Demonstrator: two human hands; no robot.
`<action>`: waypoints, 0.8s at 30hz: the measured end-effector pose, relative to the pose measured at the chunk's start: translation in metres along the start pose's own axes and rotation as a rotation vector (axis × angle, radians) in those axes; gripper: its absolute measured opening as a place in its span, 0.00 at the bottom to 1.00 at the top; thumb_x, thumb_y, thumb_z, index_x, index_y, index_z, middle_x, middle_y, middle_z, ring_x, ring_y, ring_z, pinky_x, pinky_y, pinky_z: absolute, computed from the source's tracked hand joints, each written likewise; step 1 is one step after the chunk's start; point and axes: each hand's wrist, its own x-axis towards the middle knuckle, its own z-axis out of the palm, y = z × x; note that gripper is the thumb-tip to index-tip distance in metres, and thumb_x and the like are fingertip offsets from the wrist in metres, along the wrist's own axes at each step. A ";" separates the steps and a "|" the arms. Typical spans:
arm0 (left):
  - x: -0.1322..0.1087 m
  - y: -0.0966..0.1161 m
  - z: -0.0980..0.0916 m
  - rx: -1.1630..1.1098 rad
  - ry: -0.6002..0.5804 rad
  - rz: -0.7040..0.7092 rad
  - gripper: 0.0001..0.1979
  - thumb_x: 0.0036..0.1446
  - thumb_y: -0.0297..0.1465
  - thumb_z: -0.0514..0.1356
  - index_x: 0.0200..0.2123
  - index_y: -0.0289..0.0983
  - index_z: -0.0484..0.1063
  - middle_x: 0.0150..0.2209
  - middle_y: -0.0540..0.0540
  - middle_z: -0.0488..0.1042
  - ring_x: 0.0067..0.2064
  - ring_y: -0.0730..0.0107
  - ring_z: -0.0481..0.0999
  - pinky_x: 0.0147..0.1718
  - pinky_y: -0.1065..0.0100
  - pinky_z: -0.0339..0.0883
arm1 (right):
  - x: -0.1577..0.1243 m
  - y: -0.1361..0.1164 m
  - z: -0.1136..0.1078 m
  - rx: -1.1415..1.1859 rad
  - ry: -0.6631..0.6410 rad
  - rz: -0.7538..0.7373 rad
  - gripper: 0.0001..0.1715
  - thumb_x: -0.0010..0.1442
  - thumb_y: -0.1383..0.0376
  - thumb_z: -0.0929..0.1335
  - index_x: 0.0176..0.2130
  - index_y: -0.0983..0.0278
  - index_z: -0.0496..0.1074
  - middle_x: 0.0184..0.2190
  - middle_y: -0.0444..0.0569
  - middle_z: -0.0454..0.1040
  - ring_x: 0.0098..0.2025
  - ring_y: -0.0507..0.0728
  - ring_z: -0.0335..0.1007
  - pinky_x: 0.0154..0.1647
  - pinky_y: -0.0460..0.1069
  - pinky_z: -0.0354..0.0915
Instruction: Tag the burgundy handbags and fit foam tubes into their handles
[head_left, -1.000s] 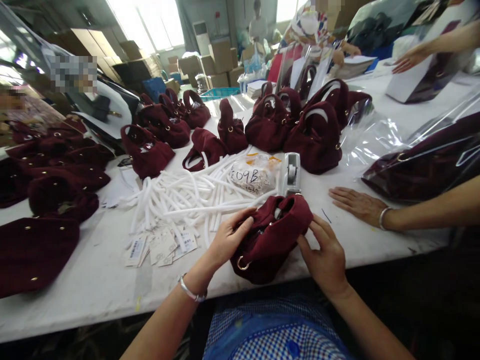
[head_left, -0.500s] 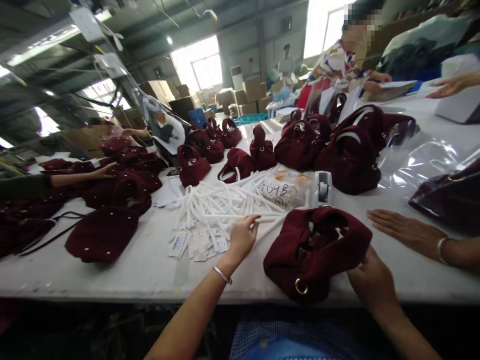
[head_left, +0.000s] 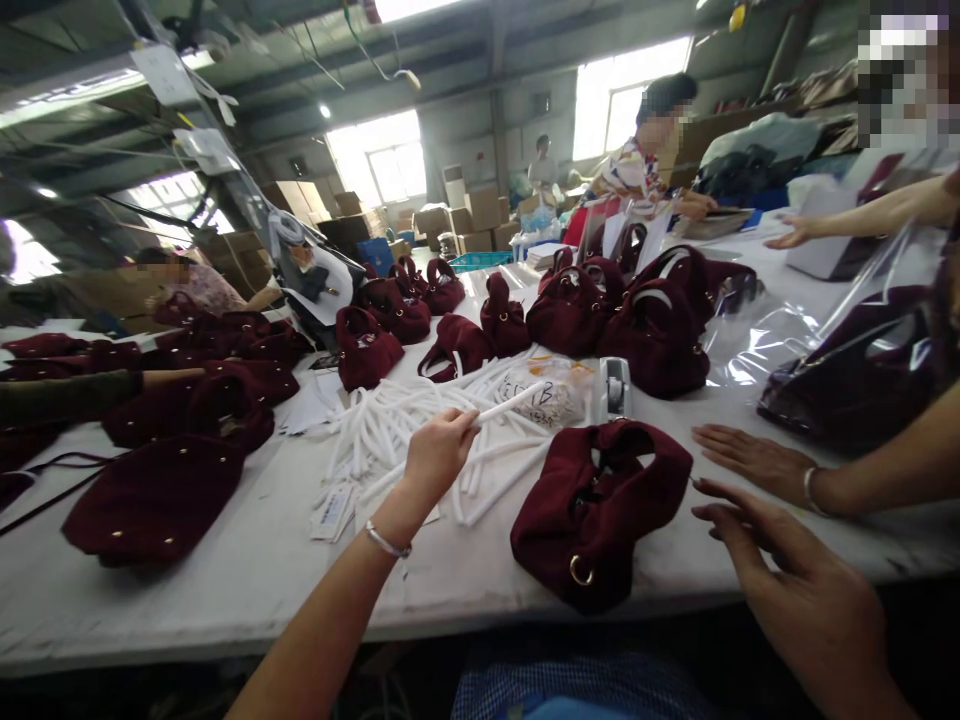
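Note:
A dark red suede handbag with gold rings sits at the near table edge in front of me. My left hand is closed on one white foam tube, lifted from the pile of white tubes. My right hand hovers open to the right of the bag, fingers spread, holding nothing. A co-worker's hand with a bracelet lies flat on the table just beyond it.
Several more red bags stand at mid-table and stacked at left. A tape dispenser, a plastic packet and paper tags lie near the tubes. Clear plastic wraps a bag at right. Other people work around the table.
My left hand left the bag, reached into the tube pile and lifted one tube. My right hand let go of the bag and opened. The view tilted upward.

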 end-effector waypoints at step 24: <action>-0.042 0.110 -0.072 -0.401 0.014 0.351 0.15 0.66 0.35 0.57 0.55 0.44 0.72 0.44 0.47 0.80 0.40 0.65 0.80 0.36 0.68 0.72 | 0.020 -0.020 0.053 0.032 0.165 -0.492 0.17 0.67 0.57 0.67 0.51 0.60 0.77 0.51 0.51 0.77 0.47 0.62 0.77 0.45 0.51 0.72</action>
